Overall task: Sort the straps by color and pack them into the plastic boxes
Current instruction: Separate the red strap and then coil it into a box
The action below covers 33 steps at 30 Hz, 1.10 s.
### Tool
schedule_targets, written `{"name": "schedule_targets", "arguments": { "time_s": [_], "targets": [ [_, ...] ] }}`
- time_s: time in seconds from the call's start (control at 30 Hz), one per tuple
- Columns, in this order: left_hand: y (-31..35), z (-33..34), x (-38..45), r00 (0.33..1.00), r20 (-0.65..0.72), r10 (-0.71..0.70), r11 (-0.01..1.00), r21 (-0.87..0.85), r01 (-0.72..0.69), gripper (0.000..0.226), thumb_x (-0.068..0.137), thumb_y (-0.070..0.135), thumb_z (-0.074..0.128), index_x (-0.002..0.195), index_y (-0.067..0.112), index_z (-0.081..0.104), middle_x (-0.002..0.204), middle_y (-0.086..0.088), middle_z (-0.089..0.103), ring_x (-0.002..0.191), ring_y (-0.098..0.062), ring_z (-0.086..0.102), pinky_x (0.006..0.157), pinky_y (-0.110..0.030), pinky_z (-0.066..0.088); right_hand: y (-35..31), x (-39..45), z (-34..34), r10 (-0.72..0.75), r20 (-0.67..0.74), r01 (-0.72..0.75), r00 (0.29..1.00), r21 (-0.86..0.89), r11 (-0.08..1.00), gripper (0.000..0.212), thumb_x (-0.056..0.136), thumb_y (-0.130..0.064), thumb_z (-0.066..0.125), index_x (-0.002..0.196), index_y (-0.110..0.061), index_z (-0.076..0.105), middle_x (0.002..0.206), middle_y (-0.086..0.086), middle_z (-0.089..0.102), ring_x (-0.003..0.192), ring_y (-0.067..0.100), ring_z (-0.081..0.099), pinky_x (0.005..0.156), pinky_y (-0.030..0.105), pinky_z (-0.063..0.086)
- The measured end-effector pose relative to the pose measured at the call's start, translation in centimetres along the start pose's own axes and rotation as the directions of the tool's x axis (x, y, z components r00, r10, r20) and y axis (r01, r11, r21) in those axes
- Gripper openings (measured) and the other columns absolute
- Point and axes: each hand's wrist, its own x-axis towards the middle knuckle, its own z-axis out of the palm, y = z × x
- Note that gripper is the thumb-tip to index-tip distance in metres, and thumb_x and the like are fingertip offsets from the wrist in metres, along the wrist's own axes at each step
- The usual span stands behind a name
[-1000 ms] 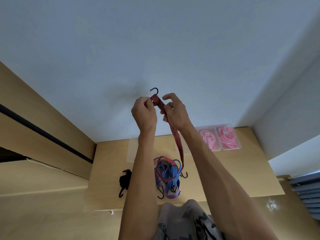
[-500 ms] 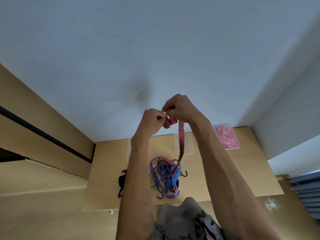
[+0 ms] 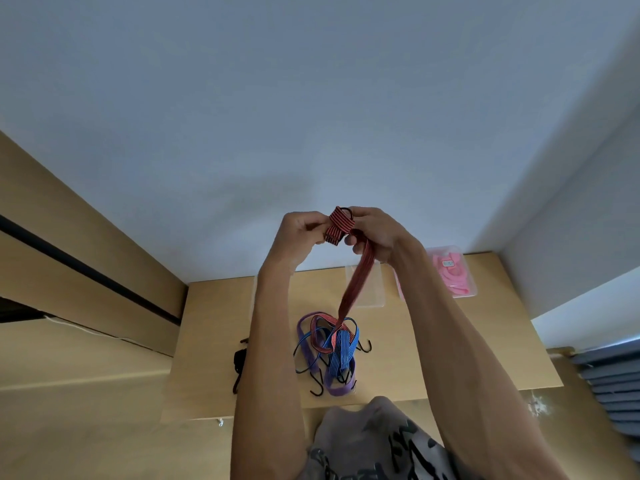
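Above table (image 3: 450, 348): left hand (image 3: 298, 233), right hand (image 3: 375, 233) both pinching folded red strap (image 3: 338, 227).

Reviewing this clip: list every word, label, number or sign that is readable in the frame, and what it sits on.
No text can be read.
White label on the pink straps in the plastic box: too small and blurred to read.
Black marks on the person's shirt: only partly in view, not readable as words.
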Motion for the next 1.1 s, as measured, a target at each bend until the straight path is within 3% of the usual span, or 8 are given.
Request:
{"name": "schedule_targets", "arguments": {
  "time_s": [0.13,0.23,0.33,0.47,0.6,0.73,0.93,1.1],
  "targets": [
    [-0.9,1.7,-0.2,0.981,-0.171,-0.089,0.983,-0.172,0.059,0.03,0.093,-0.003,0.06,0.077,0.017,0.076,0.068,-0.002,0.066,0.066,-0.016,0.05,0.062,-0.024,0.043,-0.1,0.5,1.1,-0.085,-0.142,0.075,0.986,-0.077,0.994,0.013,0.095,-0.014,0.066,0.083,-0.009,0.064,0.074,0.011,0.063,0.049,0.012,0.053,0.041,0.022,0.036],
    [-1.2,1.7,-0.3,0.952,-0.265,-0.152,0.962,-0.259,0.082,0.028,0.093,-0.002,0.061,0.077,0.016,0.076,0.069,-0.006,0.059,0.06,-0.012,0.045,0.063,-0.023,0.045,0.0,0.3,1.2,-0.164,-0.088,0.145,0.983,-0.191,0.971,0.012,0.096,-0.014,0.063,0.091,-0.005,0.068,0.084,0.013,0.067,0.063,0.015,0.063,0.048,0.025,0.044],
    [-1.0,1.3,0.0,0.946,-0.301,-0.122,0.984,-0.164,0.075,0.024,0.091,0.001,0.064,0.078,0.016,0.077,0.066,-0.004,0.06,0.058,-0.011,0.047,0.062,-0.025,0.045,0.4,-0.1,1.1,-0.223,-0.066,0.188,0.972,-0.341,0.921,0.018,0.094,-0.006,0.055,0.094,-0.009,0.073,0.089,0.013,0.069,0.07,0.014,0.065,0.051,0.025,0.046],
    [-0.7,1.8,0.2,0.928,-0.371,-0.036,0.995,0.071,0.067,0.017,0.093,0.002,0.061,0.091,0.006,0.077,0.069,0.004,0.066,0.06,-0.001,0.056,0.062,-0.018,0.043,0.5,0.2,1.7,-0.32,-0.143,0.198,0.937,-0.537,0.82,0.031,0.092,0.001,0.045,0.095,-0.009,0.074,0.078,0.005,0.067,0.06,0.013,0.06,0.055,0.015,0.042],
    [-0.3,2.0,-0.1,0.899,-0.435,0.055,0.987,0.162,0.018,0.018,0.094,0.002,0.059,0.097,0.005,0.077,0.083,0.002,0.074,0.075,-0.002,0.068,0.068,-0.014,0.052,0.2,0.2,1.9,-0.341,-0.141,0.197,0.93,-0.591,0.782,0.029,0.095,0.001,0.04,0.09,-0.009,0.067,0.074,0.002,0.062,0.055,0.013,0.045,0.056,0.024,0.039],
    [-0.2,2.2,-0.3,0.919,-0.388,0.071,0.987,0.16,-0.009,0.017,0.098,0.003,0.056,0.099,-0.001,0.073,0.088,-0.008,0.073,0.074,-0.017,0.067,0.068,-0.023,0.054,0.0,0.2,2.1,-0.357,-0.146,0.185,0.922,-0.645,0.741,0.025,0.093,0.001,0.042,0.084,-0.007,0.063,0.077,0.008,0.062,0.055,0.015,0.047,0.054,0.024,0.039],
    [0.5,3.0,-0.8,0.924,-0.364,0.121,0.987,0.143,-0.073,0.011,0.099,0.002,0.054,0.099,0.007,0.064,0.091,-0.007,0.07,0.056,-0.013,0.068,0.059,-0.033,0.059,-0.1,0.1,2.4,-0.401,-0.191,0.205,0.896,-0.623,0.755,0.033,0.084,0.006,0.042,0.105,-0.007,0.064,0.082,0.013,0.069,0.054,0.02,0.063,0.054,0.024,0.05],
    [0.9,2.9,-0.9,0.917,-0.382,0.117,0.993,0.077,-0.095,0.03,0.098,-0.004,0.052,0.12,0.011,0.066,0.092,0.002,0.067,0.057,-0.013,0.069,0.056,-0.024,0.056,-0.4,0.4,2.0,-0.377,-0.175,0.181,0.909,-0.65,0.738,0.017,0.086,0.003,0.049,0.091,-0.008,0.06,0.071,0.011,0.065,0.059,0.019,0.054,0.058,0.027,0.041]
  ]
}}
